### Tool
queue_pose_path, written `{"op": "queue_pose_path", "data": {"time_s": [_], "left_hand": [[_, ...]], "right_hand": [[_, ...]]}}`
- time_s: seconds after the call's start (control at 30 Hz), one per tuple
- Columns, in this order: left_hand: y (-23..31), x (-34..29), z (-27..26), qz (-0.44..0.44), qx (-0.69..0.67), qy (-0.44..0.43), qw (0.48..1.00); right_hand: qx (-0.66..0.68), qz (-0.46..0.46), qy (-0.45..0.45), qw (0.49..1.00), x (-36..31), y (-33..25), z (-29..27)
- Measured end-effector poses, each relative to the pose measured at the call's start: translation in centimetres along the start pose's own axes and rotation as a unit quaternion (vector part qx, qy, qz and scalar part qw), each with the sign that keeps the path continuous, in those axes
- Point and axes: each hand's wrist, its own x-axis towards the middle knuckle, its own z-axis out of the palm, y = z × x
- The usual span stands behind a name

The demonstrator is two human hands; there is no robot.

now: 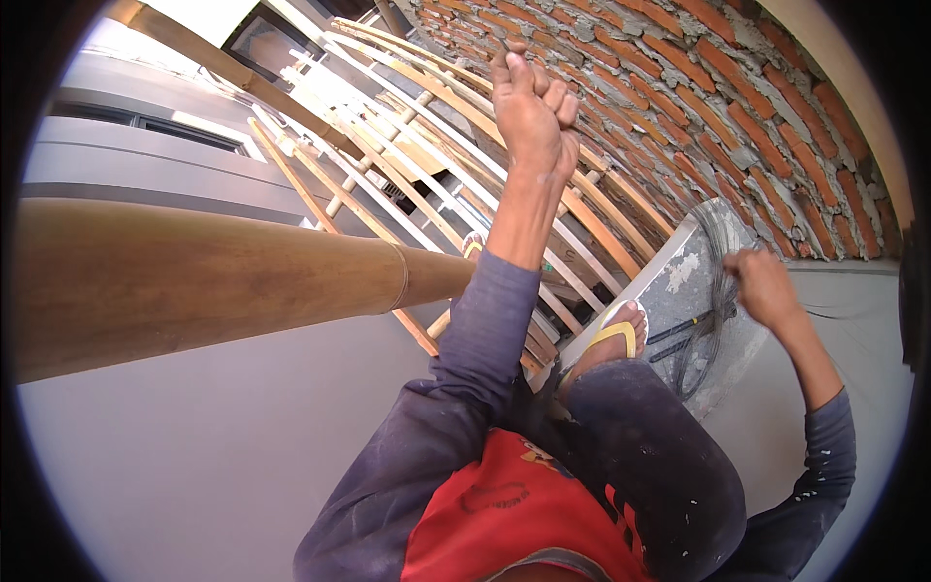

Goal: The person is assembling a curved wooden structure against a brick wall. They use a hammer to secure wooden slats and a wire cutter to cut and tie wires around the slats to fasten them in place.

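Observation:
My left hand is raised in the upper middle in front of the brick wall, its fingers closed in a pinch. A thin dark bit shows at its fingertips, too small to name. Over the ledge on the right, my right hand has its fingers closed at the edge of a bundle of thin grey wire. The bundle hangs in long loops across the grey concrete ledge. A dark-handled tool with a yellow mark, like pincers, lies partly under the wire.
A rough brick wall rises at the far right. A thick bamboo pole crosses from the left. Wooden slats and bamboo form a rack-like framework below. My sandalled foot rests at the ledge, beside a drop on its left.

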Motion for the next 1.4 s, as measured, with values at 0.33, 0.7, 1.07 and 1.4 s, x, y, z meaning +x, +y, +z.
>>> {"op": "queue_pose_path", "data": {"time_s": [0.33,0.7,1.07,1.4], "left_hand": [[-3.5,1.5,-8.4,-0.064,0.066,0.112,0.989],[-0.7,0.7,-5.2,-0.09,-0.155,-0.063,0.982],[-4.9,-0.2,-10.3,-0.025,0.11,0.163,0.98],[-0.3,-4.0,-9.2,-0.037,0.133,0.146,0.98]], "right_hand": [[0.029,-0.167,0.336,0.927,-1.5,-2.8,-12.1],[-0.139,0.072,0.103,0.982,4.7,2.2,-3.3],[0.493,-0.109,0.142,0.851,-2.7,-5.2,-6.9],[0.248,0.0,0.078,0.966,0.0,2.8,5.0]]}}
